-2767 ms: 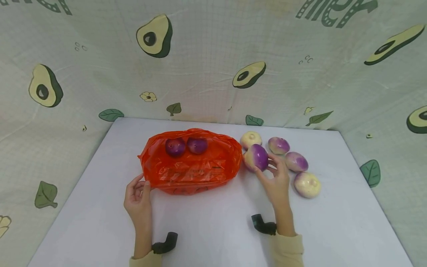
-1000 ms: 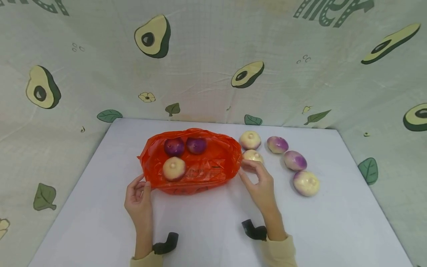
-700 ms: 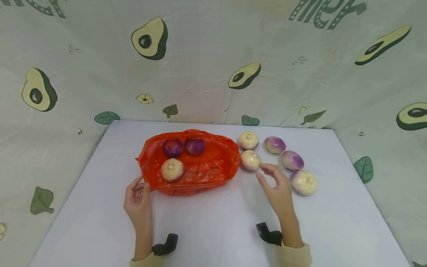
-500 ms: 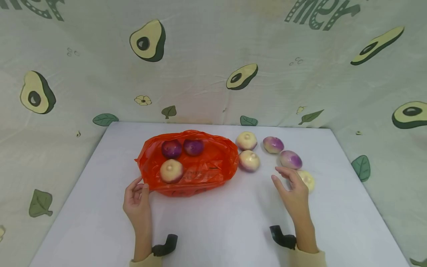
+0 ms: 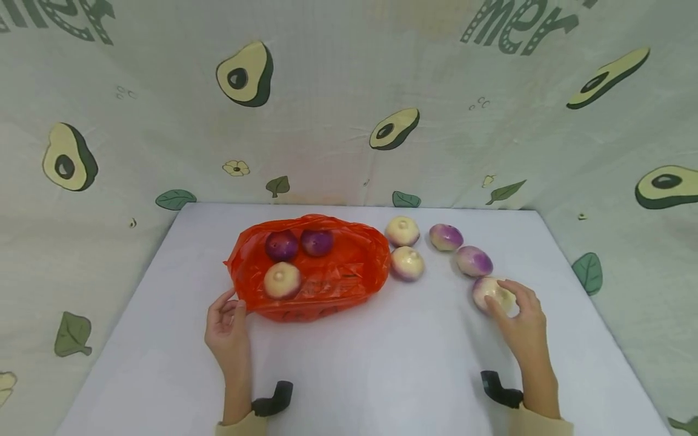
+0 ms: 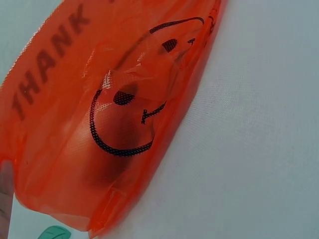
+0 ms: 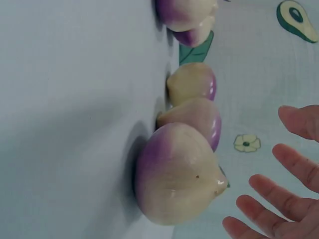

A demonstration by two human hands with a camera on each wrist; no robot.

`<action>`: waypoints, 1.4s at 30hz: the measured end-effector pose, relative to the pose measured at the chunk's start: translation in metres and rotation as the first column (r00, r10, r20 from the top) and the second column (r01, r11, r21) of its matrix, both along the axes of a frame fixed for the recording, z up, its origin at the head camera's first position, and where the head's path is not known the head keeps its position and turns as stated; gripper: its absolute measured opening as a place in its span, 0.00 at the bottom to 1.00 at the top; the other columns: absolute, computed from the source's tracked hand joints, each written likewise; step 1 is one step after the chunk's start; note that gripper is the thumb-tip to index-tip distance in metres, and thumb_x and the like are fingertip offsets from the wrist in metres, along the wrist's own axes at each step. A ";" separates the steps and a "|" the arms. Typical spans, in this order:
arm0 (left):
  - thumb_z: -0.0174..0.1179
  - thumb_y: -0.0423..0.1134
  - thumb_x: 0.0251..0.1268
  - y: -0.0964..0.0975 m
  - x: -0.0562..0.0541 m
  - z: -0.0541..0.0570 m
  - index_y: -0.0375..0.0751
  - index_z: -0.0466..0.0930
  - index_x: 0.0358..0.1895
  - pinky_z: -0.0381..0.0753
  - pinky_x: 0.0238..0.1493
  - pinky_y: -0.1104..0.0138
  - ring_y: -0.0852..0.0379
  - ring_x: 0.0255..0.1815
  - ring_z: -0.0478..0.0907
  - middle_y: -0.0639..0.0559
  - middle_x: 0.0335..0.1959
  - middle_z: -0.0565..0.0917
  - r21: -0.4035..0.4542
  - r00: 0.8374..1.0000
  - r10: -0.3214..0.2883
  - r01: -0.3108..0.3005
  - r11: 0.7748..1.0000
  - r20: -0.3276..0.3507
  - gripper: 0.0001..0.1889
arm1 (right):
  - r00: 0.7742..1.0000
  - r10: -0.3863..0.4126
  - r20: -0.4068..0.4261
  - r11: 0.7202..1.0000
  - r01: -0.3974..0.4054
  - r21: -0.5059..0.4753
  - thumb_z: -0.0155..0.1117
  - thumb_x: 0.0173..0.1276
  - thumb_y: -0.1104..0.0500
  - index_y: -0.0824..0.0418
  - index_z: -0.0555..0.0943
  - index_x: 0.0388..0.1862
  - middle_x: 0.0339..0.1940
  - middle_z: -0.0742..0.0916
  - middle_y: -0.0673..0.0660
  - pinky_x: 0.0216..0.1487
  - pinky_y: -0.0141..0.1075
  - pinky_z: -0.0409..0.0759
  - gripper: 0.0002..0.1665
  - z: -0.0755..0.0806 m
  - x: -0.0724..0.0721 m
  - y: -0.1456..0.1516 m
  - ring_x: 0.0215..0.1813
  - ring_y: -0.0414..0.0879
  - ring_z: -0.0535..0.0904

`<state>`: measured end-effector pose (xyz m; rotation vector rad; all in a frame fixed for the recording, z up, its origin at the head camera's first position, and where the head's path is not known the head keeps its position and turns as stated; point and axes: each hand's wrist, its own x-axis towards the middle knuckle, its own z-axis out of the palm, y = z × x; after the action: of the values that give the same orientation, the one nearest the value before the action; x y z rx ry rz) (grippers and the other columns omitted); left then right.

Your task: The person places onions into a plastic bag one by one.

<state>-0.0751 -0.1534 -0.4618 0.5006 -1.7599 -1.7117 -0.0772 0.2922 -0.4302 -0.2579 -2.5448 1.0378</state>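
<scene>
My left hand (image 5: 226, 330) pinches the near left edge of a red plastic bag (image 5: 340, 290), which lies with its mouth spread. Inside the bag are two purple turnips (image 5: 317, 242) and a cream-coloured turnip (image 5: 282, 280). Over at the right, my right hand (image 5: 526, 321) hovers above the nearest loose turnip (image 5: 482, 292), cream with a purple side. The right wrist view shows its fingers spread and apart from that turnip (image 7: 174, 174). In the left wrist view the bag (image 6: 60, 149) fills much of the picture, with only a sliver of a finger visible.
Two cream turnips (image 5: 408, 263) sit just right of the bag. Two purple-and-white turnips (image 5: 474, 261) lie farther right, behind my right hand. A white table (image 5: 354, 375) bears everything, and a cloth with avocado prints (image 5: 327, 121) hangs behind it.
My right hand has put a turnip down beside the bag, let go, and moved right to the nearest loose turnip. A cream turnip now shows inside the bag. The left hand stays put.
</scene>
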 end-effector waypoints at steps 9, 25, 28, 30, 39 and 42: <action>0.55 0.35 0.64 0.000 0.001 0.004 0.35 0.75 0.55 0.78 0.40 0.83 0.62 0.35 0.75 0.54 0.36 0.77 -0.049 0.999 -0.012 0.013 0.999 0.030 0.17 | 0.990 0.088 0.108 0.993 -0.097 0.074 0.67 0.56 0.63 0.74 0.66 0.58 0.58 0.67 0.75 0.54 0.60 0.60 0.33 -0.015 -0.005 0.011 0.59 0.71 0.59; 0.55 0.37 0.65 0.001 -0.001 0.004 0.39 0.75 0.56 0.78 0.39 0.82 0.59 0.36 0.75 0.51 0.37 0.77 -0.041 0.999 -0.025 0.027 0.999 0.048 0.17 | 0.985 0.088 0.146 0.977 -0.114 0.182 0.67 0.56 0.64 0.71 0.68 0.57 0.58 0.68 0.72 0.50 0.61 0.64 0.31 -0.023 -0.016 0.021 0.55 0.71 0.61; 0.55 0.36 0.65 0.002 -0.002 0.005 0.38 0.75 0.56 0.78 0.40 0.82 0.60 0.36 0.75 0.52 0.37 0.77 -0.045 0.999 -0.019 0.021 0.999 0.043 0.17 | 0.984 0.080 0.157 0.972 -0.112 0.208 0.67 0.57 0.62 0.70 0.68 0.57 0.57 0.68 0.72 0.50 0.60 0.65 0.30 -0.022 -0.018 0.022 0.54 0.70 0.62; 0.55 0.36 0.65 0.002 -0.002 0.005 0.37 0.75 0.56 0.78 0.40 0.82 0.60 0.35 0.75 0.52 0.37 0.77 -0.040 0.999 -0.022 0.024 0.999 0.036 0.17 | 0.986 0.074 0.153 0.970 -0.106 0.217 0.67 0.57 0.62 0.70 0.69 0.56 0.57 0.69 0.72 0.50 0.60 0.65 0.30 -0.022 -0.019 0.021 0.54 0.69 0.62; 0.55 0.33 0.64 0.001 -0.002 0.006 0.34 0.74 0.56 0.79 0.40 0.81 0.59 0.35 0.74 0.49 0.37 0.76 0.012 0.999 -0.032 0.032 0.999 0.014 0.17 | 0.994 0.036 0.104 0.962 -0.063 0.267 0.69 0.54 0.62 0.71 0.71 0.53 0.53 0.72 0.72 0.47 0.59 0.67 0.29 -0.023 -0.022 0.017 0.50 0.68 0.65; 0.55 0.33 0.64 0.002 -0.003 0.006 0.34 0.74 0.55 0.79 0.39 0.81 0.59 0.35 0.74 0.49 0.37 0.76 0.016 1.000 -0.027 0.027 1.000 0.005 0.17 | 0.994 0.029 0.110 0.959 -0.058 0.278 0.69 0.54 0.62 0.71 0.71 0.53 0.53 0.72 0.72 0.47 0.59 0.67 0.29 -0.022 -0.023 0.017 0.49 0.68 0.65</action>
<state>-0.0777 -0.1517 -0.4558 0.4908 -1.7658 -1.7454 -0.0999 0.3096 -0.4524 -0.1823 -2.7630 0.6794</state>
